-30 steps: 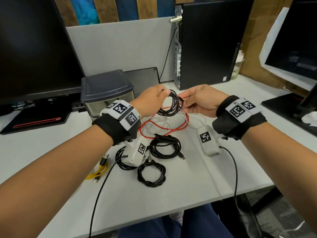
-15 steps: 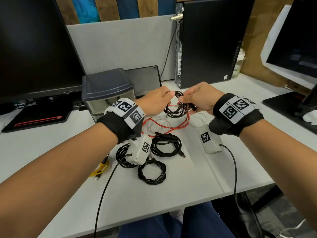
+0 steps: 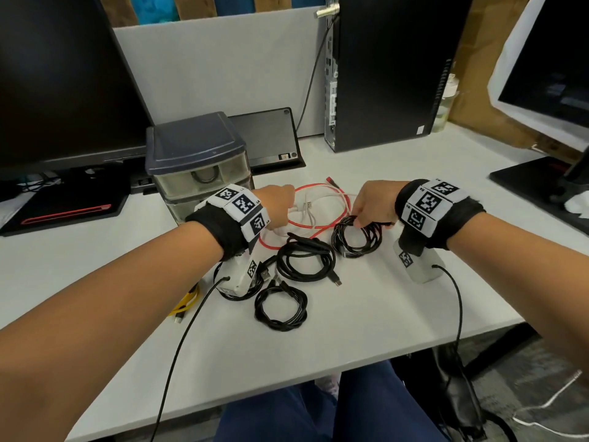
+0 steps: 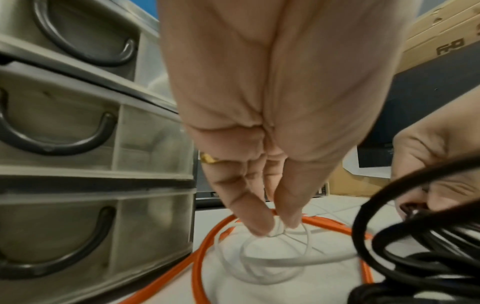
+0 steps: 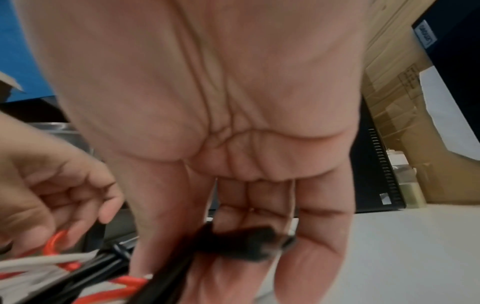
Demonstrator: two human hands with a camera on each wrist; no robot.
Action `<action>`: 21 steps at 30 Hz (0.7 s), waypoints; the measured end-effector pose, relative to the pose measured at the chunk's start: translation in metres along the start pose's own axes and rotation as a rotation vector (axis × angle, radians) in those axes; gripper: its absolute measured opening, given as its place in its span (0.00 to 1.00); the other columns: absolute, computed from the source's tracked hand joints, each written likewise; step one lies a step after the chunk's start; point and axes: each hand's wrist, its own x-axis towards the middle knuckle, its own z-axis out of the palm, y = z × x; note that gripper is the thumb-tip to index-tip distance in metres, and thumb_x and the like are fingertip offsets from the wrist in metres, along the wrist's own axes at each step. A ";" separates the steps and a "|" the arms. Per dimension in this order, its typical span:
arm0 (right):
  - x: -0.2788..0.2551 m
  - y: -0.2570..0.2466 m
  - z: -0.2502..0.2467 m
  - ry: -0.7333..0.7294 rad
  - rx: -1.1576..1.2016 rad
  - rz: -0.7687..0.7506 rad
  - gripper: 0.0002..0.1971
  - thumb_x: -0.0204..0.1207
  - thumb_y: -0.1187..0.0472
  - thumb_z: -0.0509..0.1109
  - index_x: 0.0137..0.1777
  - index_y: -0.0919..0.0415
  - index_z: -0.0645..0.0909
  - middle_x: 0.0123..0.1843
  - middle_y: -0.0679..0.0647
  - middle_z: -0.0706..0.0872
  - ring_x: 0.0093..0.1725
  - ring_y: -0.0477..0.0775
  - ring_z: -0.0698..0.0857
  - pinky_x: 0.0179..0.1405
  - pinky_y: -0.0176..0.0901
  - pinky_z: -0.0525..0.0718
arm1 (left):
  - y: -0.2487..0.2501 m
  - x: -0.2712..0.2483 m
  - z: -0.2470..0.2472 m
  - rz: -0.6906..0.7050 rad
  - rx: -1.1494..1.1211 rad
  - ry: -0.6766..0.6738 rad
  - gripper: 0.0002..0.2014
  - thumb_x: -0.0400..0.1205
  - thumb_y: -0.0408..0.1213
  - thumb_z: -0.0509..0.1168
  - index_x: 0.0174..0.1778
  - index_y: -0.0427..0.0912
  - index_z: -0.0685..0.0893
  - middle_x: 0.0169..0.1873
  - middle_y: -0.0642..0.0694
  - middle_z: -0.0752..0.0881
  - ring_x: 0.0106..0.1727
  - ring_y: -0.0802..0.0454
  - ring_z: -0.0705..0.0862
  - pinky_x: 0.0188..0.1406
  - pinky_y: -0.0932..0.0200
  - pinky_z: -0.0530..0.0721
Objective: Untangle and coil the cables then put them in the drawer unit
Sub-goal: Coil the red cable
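Four black coils done: right hand (image 3: 373, 204) fingers grip newest coil (image 3: 357, 239). Left hand (image 3: 279, 204) fingers pinch white cable (image 4: 270, 261), 10 o'clock of it. Red cable (image 3: 318, 215) uncoiled; drawer unit (image 3: 200, 164) shut.

Four coiled black cables (image 3: 356, 237); one loose red cable (image 3: 322, 218); one white cable (image 3: 302, 212); one yellow cable (image 3: 186, 301); one three-drawer translucent plastic unit (image 3: 197, 161); two hands.

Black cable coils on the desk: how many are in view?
4: one under the right hand, one at centre, one nearest the desk's front edge, one partly hidden beneath the left wrist camera. More may be hidden.
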 end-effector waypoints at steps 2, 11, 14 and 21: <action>0.001 0.002 0.000 -0.005 -0.031 -0.009 0.16 0.79 0.56 0.68 0.60 0.66 0.85 0.48 0.58 0.85 0.32 0.48 0.76 0.29 0.32 0.72 | -0.003 0.005 -0.003 0.036 -0.031 0.045 0.13 0.83 0.34 0.62 0.64 0.40 0.79 0.57 0.44 0.82 0.46 0.52 0.76 0.39 0.62 0.74; 0.014 0.003 -0.010 0.255 0.169 0.006 0.20 0.77 0.52 0.71 0.62 0.64 0.81 0.58 0.59 0.85 0.56 0.58 0.82 0.53 0.45 0.78 | -0.010 0.012 -0.043 0.073 -0.472 0.527 0.10 0.85 0.33 0.56 0.51 0.36 0.82 0.43 0.44 0.82 0.41 0.46 0.82 0.35 0.59 0.80; 0.017 0.002 -0.016 0.391 0.463 -0.007 0.24 0.76 0.52 0.73 0.68 0.57 0.69 0.56 0.57 0.84 0.52 0.55 0.83 0.43 0.43 0.76 | -0.013 0.011 -0.056 0.112 -0.667 0.639 0.08 0.85 0.35 0.57 0.48 0.39 0.81 0.40 0.42 0.84 0.42 0.43 0.86 0.45 0.49 0.87; 0.020 -0.010 -0.022 0.413 0.600 -0.162 0.21 0.82 0.63 0.64 0.73 0.55 0.66 0.57 0.55 0.86 0.49 0.53 0.84 0.37 0.35 0.76 | -0.010 0.008 -0.066 0.112 -1.128 0.814 0.11 0.88 0.34 0.52 0.39 0.49 0.70 0.35 0.49 0.81 0.28 0.57 0.80 0.28 0.68 0.83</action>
